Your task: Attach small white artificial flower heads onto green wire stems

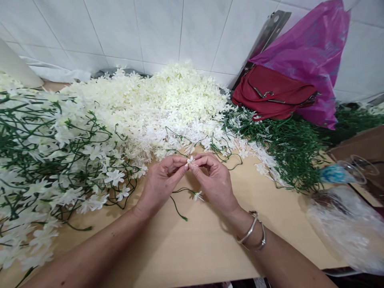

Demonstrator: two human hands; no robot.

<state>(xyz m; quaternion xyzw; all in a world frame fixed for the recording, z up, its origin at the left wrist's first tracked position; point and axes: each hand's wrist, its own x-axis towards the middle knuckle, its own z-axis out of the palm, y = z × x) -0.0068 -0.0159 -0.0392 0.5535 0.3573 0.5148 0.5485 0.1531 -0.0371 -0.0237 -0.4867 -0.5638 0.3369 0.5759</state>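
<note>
Above the table my left hand [163,176] and my right hand [213,180] meet at their fingertips. Between them they pinch a small white artificial flower [189,161], thumbs and forefingers closed on it. Beneath the hands hangs or lies a green stem [179,209] with a white flower [198,196] on one branch; whether it joins the pinched flower is hidden by my fingers. A heap of loose white blossoms [180,96] is just beyond my hands. Left of my left hand are many green stems bearing white flowers [90,160].
Bare green stems [291,152] lie in a pile at the right. Behind them are a red handbag [273,92] and a purple plastic bag [312,52] against the tiled wall. A clear plastic bag [345,228] and a cardboard box [360,148] occupy the right side of the table [186,252].
</note>
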